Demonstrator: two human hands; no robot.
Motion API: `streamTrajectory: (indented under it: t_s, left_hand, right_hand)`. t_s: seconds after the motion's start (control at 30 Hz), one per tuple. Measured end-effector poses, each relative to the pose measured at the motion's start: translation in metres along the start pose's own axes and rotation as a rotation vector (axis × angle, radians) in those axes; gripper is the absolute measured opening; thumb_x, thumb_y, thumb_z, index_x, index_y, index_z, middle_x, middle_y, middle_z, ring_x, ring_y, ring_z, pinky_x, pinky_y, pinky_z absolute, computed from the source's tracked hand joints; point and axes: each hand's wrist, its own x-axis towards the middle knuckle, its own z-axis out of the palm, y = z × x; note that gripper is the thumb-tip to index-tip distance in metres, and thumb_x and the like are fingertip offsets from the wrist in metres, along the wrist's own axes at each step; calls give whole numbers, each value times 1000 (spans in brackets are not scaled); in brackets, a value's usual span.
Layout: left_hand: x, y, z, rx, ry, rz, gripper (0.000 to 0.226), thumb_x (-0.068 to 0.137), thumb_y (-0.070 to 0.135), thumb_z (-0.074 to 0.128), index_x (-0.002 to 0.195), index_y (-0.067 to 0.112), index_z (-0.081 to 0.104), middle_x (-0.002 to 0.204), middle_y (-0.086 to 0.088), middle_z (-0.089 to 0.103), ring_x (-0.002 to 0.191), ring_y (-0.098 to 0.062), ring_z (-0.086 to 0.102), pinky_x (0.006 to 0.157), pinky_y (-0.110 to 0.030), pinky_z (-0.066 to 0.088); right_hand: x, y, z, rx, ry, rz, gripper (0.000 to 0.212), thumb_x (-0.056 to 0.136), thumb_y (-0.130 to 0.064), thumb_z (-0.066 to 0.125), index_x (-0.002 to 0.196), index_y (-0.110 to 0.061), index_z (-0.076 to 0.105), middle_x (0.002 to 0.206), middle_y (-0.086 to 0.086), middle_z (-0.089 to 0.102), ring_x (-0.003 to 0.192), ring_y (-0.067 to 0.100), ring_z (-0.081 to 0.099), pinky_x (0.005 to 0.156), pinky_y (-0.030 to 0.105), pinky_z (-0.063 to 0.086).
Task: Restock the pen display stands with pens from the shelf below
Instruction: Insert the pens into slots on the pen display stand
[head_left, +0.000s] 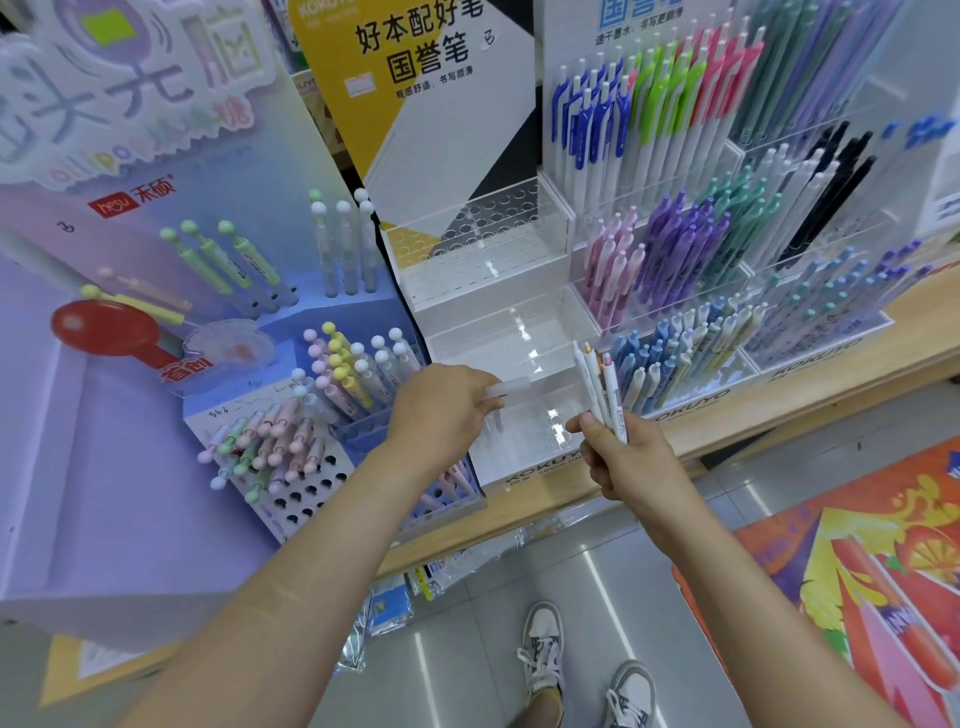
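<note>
Clear acrylic stepped stand (488, 291), centre: its tiers stand bare, so you have open room above them. Left flank: purple cardboard display (130, 415) crowded with ball-topped pastel pens (337, 374) leaning toward the gap. Right flank: clear compartments packed with blue and cream pens (670, 353), just beside the bare lowest tier. Behind: yellow-and-white sign board (426, 88) closes off the back. Your hands occupy the front approach over the wooden counter edge (753, 415). Grey tiled floor (623, 597) below is open.
</note>
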Motion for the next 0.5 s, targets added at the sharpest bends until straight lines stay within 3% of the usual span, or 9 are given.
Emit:
streamTrajectory:
  t_s: [0.1, 0.3, 0.5]
  left_hand:
    - [6, 3, 2, 70, 44, 42, 22, 97, 30, 54, 86, 16, 66, 82, 5, 59, 86, -20, 55, 65, -29, 40]
    - [17, 1, -3, -83, 70, -117, 9, 89, 26, 64, 89, 21, 71, 88, 1, 70, 82, -18, 63, 72, -32, 52]
    - [12, 2, -3, 57, 77, -1, 13, 93, 25, 58, 90, 18, 69, 85, -1, 66, 85, -21, 60, 63, -29, 40]
  right_hand:
    - [0, -1, 1, 12, -22, 15, 20, 102, -23, 49, 99, -10, 64, 58, -1, 44, 43, 7, 35, 42, 17, 29]
    - [2, -3, 3, 123, -76, 88, 23, 102, -27, 49, 106, -10, 64, 59, -2, 46, 45, 8, 35, 40, 17, 28]
    - [4, -6, 2, 211, -93, 134, 22, 101, -27, 50, 103, -9, 64, 60, 0, 45, 46, 8, 34, 40, 18, 26]
